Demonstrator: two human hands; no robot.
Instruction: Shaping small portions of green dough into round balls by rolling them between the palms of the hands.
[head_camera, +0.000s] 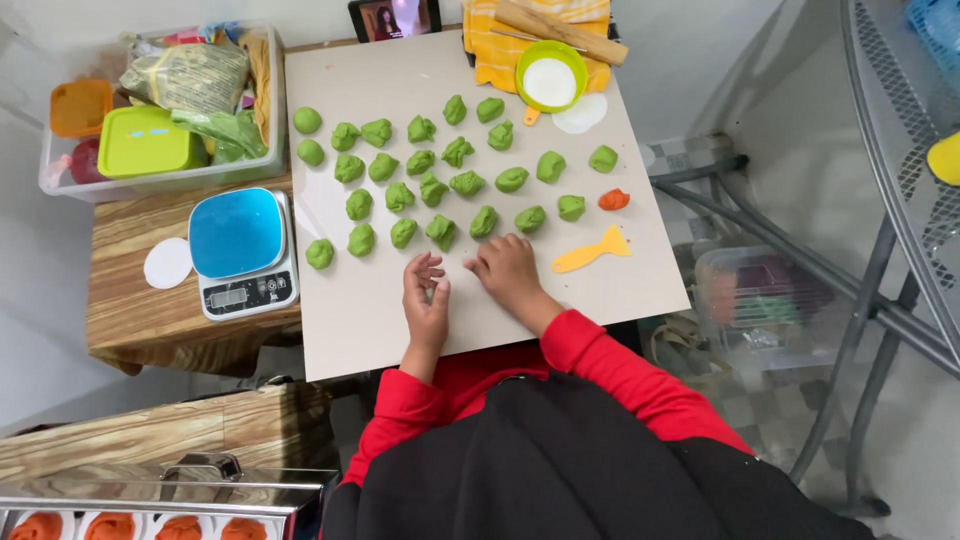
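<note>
In the head view, some thirty green dough lumps (452, 185) already lay portioned in rows at the frame's centre on the counter (640, 270), while the left hand (425, 298), loosely curled, and right hand (508, 266), fingers down, seemingly held nothing.

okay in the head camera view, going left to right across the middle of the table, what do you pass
White paper disc → kitchen scale with a blue top → left hand → right hand → yellow fish-shaped scraper.
</note>
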